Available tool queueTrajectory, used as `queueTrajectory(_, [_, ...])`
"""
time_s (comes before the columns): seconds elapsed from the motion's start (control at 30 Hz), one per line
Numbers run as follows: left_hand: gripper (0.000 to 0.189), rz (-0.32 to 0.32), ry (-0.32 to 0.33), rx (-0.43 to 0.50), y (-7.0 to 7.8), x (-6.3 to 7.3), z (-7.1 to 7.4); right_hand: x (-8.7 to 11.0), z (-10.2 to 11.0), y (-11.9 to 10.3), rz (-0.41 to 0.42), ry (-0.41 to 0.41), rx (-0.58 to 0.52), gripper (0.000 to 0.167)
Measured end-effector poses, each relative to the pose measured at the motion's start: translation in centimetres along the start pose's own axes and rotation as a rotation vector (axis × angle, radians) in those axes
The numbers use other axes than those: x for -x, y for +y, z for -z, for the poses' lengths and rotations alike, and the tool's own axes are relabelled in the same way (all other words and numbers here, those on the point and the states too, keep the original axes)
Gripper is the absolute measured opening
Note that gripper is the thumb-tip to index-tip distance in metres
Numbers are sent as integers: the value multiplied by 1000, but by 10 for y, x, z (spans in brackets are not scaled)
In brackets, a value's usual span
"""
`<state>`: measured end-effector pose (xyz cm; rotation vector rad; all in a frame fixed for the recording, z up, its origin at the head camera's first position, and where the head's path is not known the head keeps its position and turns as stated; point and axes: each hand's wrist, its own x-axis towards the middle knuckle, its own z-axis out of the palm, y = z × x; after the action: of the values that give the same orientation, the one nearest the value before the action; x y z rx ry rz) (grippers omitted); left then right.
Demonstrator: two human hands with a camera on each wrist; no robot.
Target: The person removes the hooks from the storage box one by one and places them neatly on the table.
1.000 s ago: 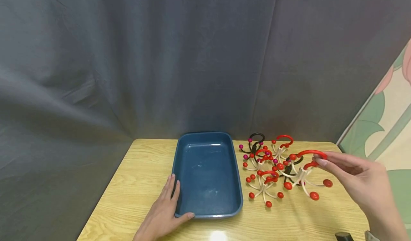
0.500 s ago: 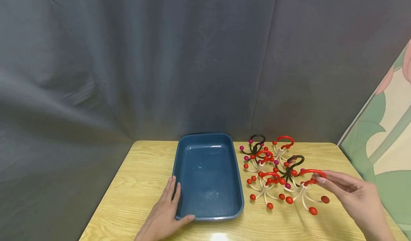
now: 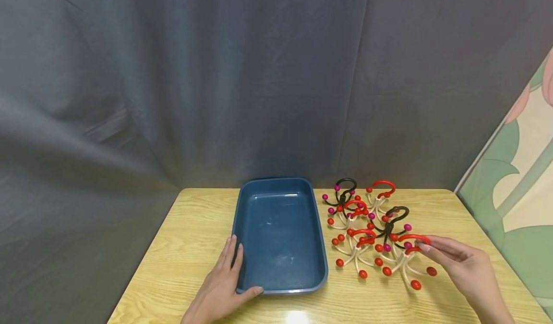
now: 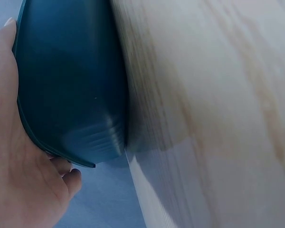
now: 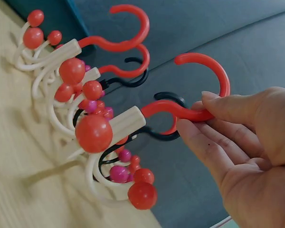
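My right hand (image 3: 464,264) pinches the curved red hook of a multi-arm hanging hook (image 3: 406,257) between thumb and fingers. Cream arms with red ball tips spread out below it, close over the table at the front of a group. In the right wrist view, this hanging hook (image 5: 128,121) covers parts of those behind it. A blue rectangular tray (image 3: 281,290) stands left of the group with nothing in it. At its near left corner rests my left hand (image 3: 218,283), fingers laid along the left rim and thumb along the front edge. The left wrist view shows the tray's outer wall (image 4: 76,80) beside the palm.
Several like hanging hooks stand close together: cream ones with red hooks (image 3: 363,233) and two black ones, one at the back (image 3: 342,200), one nearer (image 3: 389,228), with magenta balls. A grey curtain (image 3: 259,84) hangs behind the wooden table (image 3: 173,247); a flowered panel (image 3: 522,180) borders the right.
My right hand has lowered the red-and-cream hanging hook and brought it slightly left, nearer the others. My left hand and the tray stay in place.
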<state>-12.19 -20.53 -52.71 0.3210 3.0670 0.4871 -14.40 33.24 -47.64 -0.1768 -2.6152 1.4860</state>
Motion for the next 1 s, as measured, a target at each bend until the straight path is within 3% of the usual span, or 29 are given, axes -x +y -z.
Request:
queueTrajectory(0.3, [118, 1, -2, -1, 0, 0, -1, -2, -7, 15, 14, -6, 25, 45])
queueTrajectory(0.57, [118, 12, -12, 2, 0, 0, 1, -6, -7, 17, -24, -18, 33, 51])
queueTrajectory(1.0, [118, 12, -7, 7, 0, -1, 0, -7, -6, 22, 16, -56, 28, 47])
